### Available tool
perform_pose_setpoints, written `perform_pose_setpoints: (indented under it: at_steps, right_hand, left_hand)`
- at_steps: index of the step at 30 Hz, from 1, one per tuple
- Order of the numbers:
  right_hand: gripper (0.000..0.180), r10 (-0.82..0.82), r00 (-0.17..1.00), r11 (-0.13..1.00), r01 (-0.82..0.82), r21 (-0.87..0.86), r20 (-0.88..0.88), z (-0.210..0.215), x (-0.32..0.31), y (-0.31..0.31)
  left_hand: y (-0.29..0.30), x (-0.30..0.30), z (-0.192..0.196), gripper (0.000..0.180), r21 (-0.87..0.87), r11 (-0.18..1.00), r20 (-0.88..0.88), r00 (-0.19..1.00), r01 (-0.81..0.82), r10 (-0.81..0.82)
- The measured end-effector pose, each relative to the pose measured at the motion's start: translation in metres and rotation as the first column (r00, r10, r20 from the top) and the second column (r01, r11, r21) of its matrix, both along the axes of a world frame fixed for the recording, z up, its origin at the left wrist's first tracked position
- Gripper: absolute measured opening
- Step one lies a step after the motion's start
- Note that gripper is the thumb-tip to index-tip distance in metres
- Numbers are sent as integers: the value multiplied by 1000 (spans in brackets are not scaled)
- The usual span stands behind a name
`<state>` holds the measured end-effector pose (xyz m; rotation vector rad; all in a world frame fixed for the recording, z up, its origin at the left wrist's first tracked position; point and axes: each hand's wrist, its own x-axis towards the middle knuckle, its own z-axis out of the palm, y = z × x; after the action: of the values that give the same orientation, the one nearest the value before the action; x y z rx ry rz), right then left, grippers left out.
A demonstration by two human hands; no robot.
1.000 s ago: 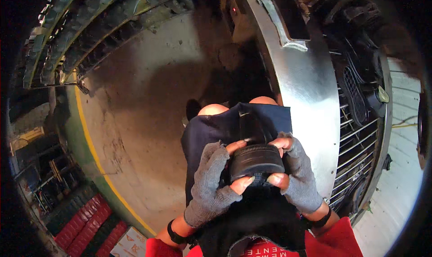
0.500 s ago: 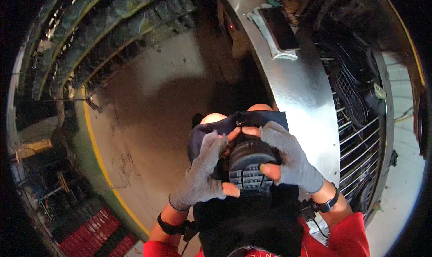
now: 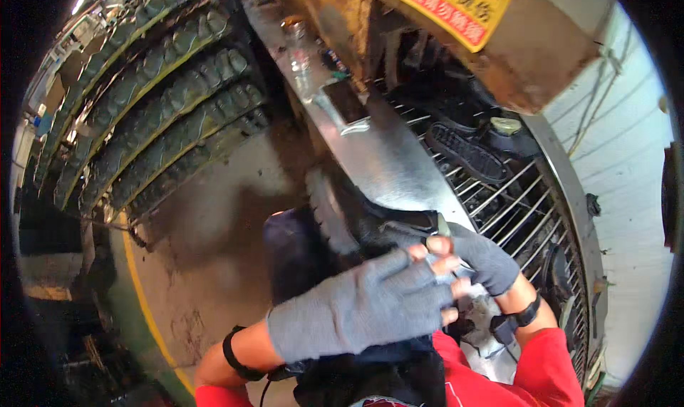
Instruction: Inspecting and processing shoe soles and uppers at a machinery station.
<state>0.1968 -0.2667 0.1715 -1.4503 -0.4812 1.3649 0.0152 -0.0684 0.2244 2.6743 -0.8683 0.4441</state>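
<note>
A small black rubber tyre with a ribbed tread stands on edge over my dark apron, leaning against the rim of a steel table. My left hand, in a grey fingerless glove, reaches across to the right and lies over the tyre's lower part. Its fingertips meet those of my right hand, also gloved in grey, which grips the tyre's right side from beside the table. A slim metal tip shows just above my right fingers. What lies under my hands is hidden.
A wire rack right of the table carries black rubber pieces. Rows of larger treaded tyres run along the upper left. A rusty housing with a yellow sign hangs above. A yellow line crosses the concrete floor.
The view has tilted up toward the table and rack. The tyre has turned from flat in front of me to standing on edge, and my left hand has crossed over onto my right.
</note>
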Motion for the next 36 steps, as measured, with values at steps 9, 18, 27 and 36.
perform_pose_setpoints:
  at_steps: [9,18,27,36]
  right_hand:
    - [30,-541,672,690,698,-190,506,-47,79,-222]
    - [51,300,-148,809,563,-169,942,-61,88,-213]
    - [64,238,41,891,389,-235,970,-175,159,-73]
    - [27,-215,966,956,179,234,143,47,22,21]
  left_hand:
    - [49,-83,-112,39,-548,415,-596,687,-726,415]
    - [43,-114,-147,26,-635,-112,-726,542,-764,423]
    - [43,-52,-172,31,-734,194,-634,759,-650,145]
    - [-20,-16,-75,38,-589,596,-122,789,-546,603]
